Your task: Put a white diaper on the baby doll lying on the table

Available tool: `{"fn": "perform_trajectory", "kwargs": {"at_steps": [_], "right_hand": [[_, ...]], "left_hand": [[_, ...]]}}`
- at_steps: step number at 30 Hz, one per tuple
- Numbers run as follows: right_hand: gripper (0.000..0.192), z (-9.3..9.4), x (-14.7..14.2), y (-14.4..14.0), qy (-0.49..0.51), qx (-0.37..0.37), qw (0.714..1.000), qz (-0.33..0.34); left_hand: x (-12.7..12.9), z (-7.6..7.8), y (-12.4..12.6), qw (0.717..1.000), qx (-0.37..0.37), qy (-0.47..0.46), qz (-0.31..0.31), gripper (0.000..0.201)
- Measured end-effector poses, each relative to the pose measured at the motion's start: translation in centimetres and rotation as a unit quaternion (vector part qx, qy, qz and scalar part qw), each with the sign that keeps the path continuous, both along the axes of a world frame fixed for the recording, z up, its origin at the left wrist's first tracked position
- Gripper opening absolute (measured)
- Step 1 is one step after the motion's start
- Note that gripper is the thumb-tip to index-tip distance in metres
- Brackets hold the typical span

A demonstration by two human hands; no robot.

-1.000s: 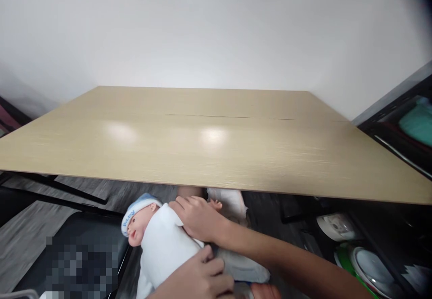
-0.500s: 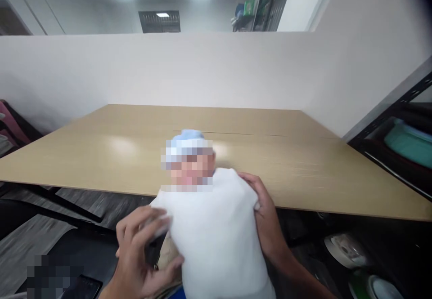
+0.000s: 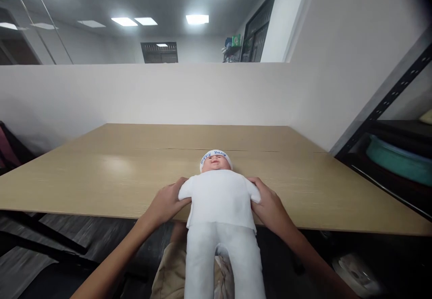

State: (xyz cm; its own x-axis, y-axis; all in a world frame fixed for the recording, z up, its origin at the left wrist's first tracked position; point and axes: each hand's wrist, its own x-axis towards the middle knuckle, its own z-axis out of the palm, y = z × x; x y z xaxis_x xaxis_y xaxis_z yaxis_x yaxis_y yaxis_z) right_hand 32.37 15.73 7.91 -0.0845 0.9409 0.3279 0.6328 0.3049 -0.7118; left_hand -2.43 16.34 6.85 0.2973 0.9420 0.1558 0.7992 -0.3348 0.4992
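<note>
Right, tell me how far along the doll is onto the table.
Done: the doll is face up, its head and upper body over the wooden table, dressed in white with a cap on. In hand: the left hand and right hand grip its sides by the arms. Left: the legs hang past the near edge, so it is not fully on the table, and neither hand has let go.

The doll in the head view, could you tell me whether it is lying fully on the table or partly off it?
Partly off: the doll's head and torso rest face-up on the table, legs hanging past the near edge, held by left hand and right hand.
</note>
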Motion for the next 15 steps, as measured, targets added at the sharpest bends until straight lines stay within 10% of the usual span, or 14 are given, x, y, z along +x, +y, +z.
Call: {"fn": "perform_trajectory", "kwargs": {"at_steps": [6, 15], "right_hand": [[0.037, -0.3, 2.7, 0.8, -0.166, 0.027, 0.985, 0.036], [0.031, -5.6, 5.1, 3.4, -0.187, 0.039, 0.981, 0.016]], "left_hand": [[0.0, -1.6, 1.3, 1.0, -0.019, 0.014, 0.001, 0.044], [-0.6, -3.0, 3.1, 0.998, -0.007, 0.053, -0.018, 0.046]]}}
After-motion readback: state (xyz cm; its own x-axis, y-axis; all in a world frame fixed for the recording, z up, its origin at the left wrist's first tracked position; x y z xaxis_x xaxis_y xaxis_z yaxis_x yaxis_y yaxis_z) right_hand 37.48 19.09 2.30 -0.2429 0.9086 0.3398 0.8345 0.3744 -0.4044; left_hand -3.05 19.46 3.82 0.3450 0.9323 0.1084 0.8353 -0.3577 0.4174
